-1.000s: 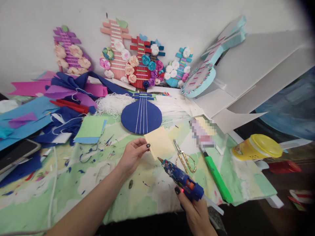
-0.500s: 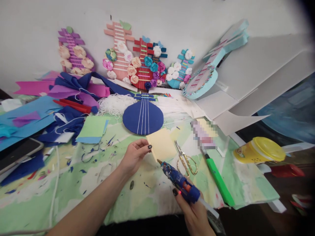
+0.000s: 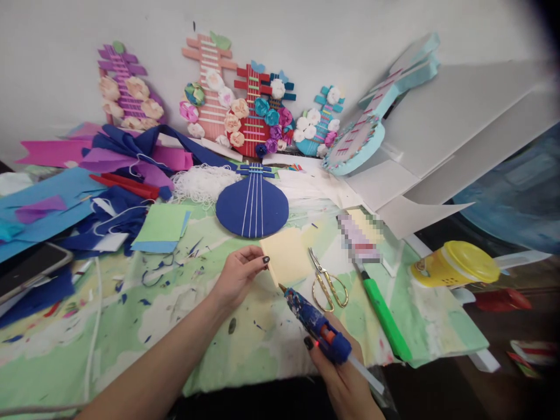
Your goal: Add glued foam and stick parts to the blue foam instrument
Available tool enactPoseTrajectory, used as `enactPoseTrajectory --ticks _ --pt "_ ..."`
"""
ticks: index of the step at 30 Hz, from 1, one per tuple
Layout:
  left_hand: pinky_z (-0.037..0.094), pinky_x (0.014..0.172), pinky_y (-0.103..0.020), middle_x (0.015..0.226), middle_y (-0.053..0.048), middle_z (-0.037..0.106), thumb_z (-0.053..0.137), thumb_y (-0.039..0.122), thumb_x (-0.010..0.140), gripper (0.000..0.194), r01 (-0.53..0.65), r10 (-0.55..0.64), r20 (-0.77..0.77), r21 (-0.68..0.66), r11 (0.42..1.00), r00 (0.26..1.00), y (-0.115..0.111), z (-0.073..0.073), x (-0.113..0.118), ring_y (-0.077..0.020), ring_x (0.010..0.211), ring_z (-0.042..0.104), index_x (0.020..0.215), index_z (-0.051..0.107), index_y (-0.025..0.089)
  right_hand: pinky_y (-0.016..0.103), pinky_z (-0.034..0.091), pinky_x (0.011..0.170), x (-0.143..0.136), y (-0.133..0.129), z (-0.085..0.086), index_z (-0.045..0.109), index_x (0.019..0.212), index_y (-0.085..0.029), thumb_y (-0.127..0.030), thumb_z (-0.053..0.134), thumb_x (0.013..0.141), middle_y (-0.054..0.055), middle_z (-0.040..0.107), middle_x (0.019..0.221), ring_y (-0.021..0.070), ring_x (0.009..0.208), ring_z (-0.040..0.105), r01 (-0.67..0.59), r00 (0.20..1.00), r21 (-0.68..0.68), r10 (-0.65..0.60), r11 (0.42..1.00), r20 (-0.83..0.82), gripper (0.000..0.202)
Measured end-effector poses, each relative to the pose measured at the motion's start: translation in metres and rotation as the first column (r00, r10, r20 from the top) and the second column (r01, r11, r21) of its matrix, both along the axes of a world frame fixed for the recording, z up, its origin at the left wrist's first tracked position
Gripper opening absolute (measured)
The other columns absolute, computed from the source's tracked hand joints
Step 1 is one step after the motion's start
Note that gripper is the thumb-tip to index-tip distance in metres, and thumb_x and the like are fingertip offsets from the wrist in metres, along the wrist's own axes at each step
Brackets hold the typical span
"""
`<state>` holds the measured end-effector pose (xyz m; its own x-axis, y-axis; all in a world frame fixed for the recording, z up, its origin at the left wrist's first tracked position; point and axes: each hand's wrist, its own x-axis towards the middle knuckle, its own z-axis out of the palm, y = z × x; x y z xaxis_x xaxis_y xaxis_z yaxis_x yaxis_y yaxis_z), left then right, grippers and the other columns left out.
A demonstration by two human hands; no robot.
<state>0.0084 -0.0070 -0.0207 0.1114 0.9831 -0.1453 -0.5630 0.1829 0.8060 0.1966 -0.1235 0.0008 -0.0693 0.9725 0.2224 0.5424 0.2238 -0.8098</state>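
A square of pale yellow paper is pinched at its left edge by the thumb and fingers of my left hand. My right hand is wrapped round a blue hot glue gun with a glowing red light and a white glue stick out of its back. The gun's nozzle meets the paper's lower left corner. Just beyond the paper lies a dark blue paper lute with white strings. Gold-handled scissors rest to the right of the paper.
Green and blue paper squares lie left, near white string and coloured scraps. A green-handled cutter and a yellow lidded tub are at right. Decorated paper lutes lean on the wall. A phone lies far left.
The whole view has shifted slightly, with the things on the table appearing a little further left. Both hands keep their holds, and the nozzle stays at the paper's corner.
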Motion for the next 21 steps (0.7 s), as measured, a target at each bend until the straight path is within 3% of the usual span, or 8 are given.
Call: enactPoseTrajectory --ticks 4,6,8,11,14,17,19,21 --pt "0.045 0.067 -0.025 0.064 0.000 0.063 0.073 0.015 0.060 0.011 -0.007 0.007 -0.028 0.007 1.000 1.000 0.000 -0.001 0.001 -0.0110 0.062 0.057 0.066 0.065 0.013 0.025 0.045 0.062 0.002 -0.004 0.009 0.057 0.082 -0.020 -0.030 0.048 0.081 0.004 0.061 0.076 0.0178 0.069 0.057 -0.048 0.998 0.025 0.047 0.999 0.045 0.014" --pt "0.046 0.067 -0.026 0.065 0.000 0.063 0.073 0.015 0.061 0.011 -0.009 0.009 -0.039 0.007 1.000 0.999 -0.001 0.000 0.000 -0.0111 0.062 0.057 0.066 0.064 0.013 0.025 0.046 0.061 0.009 -0.010 0.009 0.059 0.088 -0.022 -0.033 0.047 0.080 0.004 0.064 0.078 0.0184 0.069 0.060 0.021 0.996 0.024 -0.023 0.999 0.090 0.019" --pt "0.046 0.068 -0.026 0.065 0.000 0.063 0.073 0.016 0.061 0.011 -0.010 0.010 -0.044 -0.002 1.000 0.999 -0.001 0.001 0.001 -0.0114 0.063 0.057 0.066 0.063 0.013 0.025 0.046 0.057 0.025 -0.017 0.006 0.060 0.094 -0.024 -0.038 0.047 0.079 0.003 0.067 0.076 0.0190 0.064 0.063 0.168 0.967 0.010 -0.166 0.986 0.193 0.024" --pt "0.046 0.068 -0.026 0.065 0.000 0.063 0.073 0.016 0.060 0.012 -0.012 0.011 -0.046 -0.019 1.000 0.999 -0.001 0.005 0.001 -0.0117 0.065 0.058 0.065 0.062 0.013 0.026 0.045 0.046 0.071 -0.026 0.000 0.060 0.097 -0.025 -0.046 0.050 0.077 0.003 0.068 0.069 0.0206 0.054 0.063 0.359 0.843 0.029 -0.337 0.933 0.419 0.031" --pt "0.046 0.069 -0.026 0.066 0.000 0.062 0.073 0.016 0.061 0.013 -0.003 0.002 -0.046 -0.022 1.000 0.999 -0.002 0.007 0.002 -0.0113 0.065 0.058 0.065 0.062 0.013 0.028 0.050 0.053 0.131 -0.029 -0.001 0.058 0.098 -0.025 -0.046 0.050 0.076 0.007 0.069 0.083 0.0240 0.068 0.066 0.334 0.730 0.098 -0.323 0.937 0.602 0.032" --pt "0.046 0.070 -0.026 0.067 0.000 0.063 0.073 0.016 0.061 0.012 0.013 -0.014 -0.055 -0.012 1.000 0.998 -0.003 0.007 0.002 -0.0109 0.065 0.057 0.067 0.063 0.013 0.033 0.051 0.059 0.183 -0.025 -0.002 0.056 0.099 -0.020 -0.044 0.050 0.074 0.012 0.067 0.094 0.0278 0.078 0.065 0.385 0.585 0.122 -0.344 0.915 0.735 0.035" --pt "0.046 0.070 -0.026 0.069 -0.001 0.064 0.074 0.016 0.061 0.013 0.024 -0.024 -0.063 -0.008 1.000 0.998 -0.003 0.006 0.002 -0.0113 0.065 0.058 0.070 0.064 0.013 0.035 0.051 0.064 0.207 -0.020 -0.005 0.055 0.101 -0.018 -0.040 0.047 0.074 0.014 0.065 0.099 0.0283 0.081 0.065 0.370 0.560 0.124 -0.328 0.921 0.761 0.036" --pt "0.046 0.069 -0.026 0.069 -0.001 0.065 0.074 0.017 0.061 0.014 0.046 -0.046 -0.069 -0.003 0.999 0.997 -0.004 0.006 0.003 -0.0117 0.065 0.058 0.070 0.065 0.013 0.037 0.051 0.068 0.221 -0.013 -0.010 0.056 0.101 -0.016 -0.038 0.045 0.074 0.015 0.064 0.099 0.0286 0.083 0.064 0.314 0.586 0.123 -0.294 0.942 0.755 0.037"
